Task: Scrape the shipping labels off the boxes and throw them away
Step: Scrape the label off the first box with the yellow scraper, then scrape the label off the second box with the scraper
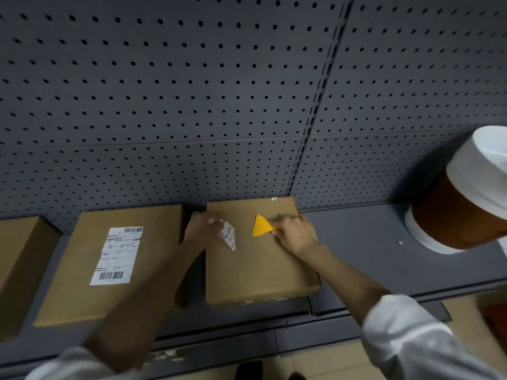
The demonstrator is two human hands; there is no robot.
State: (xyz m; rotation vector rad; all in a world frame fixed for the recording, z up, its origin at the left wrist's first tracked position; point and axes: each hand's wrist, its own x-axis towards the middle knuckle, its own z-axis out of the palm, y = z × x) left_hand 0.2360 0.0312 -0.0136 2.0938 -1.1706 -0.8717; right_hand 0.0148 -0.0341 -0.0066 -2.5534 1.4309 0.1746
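Note:
A brown cardboard box lies flat on the grey shelf in the middle. Over its far left corner my left hand pinches a crumpled, peeled-off white shipping label, lifted off the box top. My right hand grips the handle of a yellow plastic scraper, whose blade rests on the box top and points left toward the label. To the left lies a second box with a whole white label stuck on top. A third box shows at the left edge.
A brown bucket with a white rim stands tilted in view at the right end of the shelf. A dark pegboard wall rises behind the boxes. Small white scraps lie on the shelf and below its front edge.

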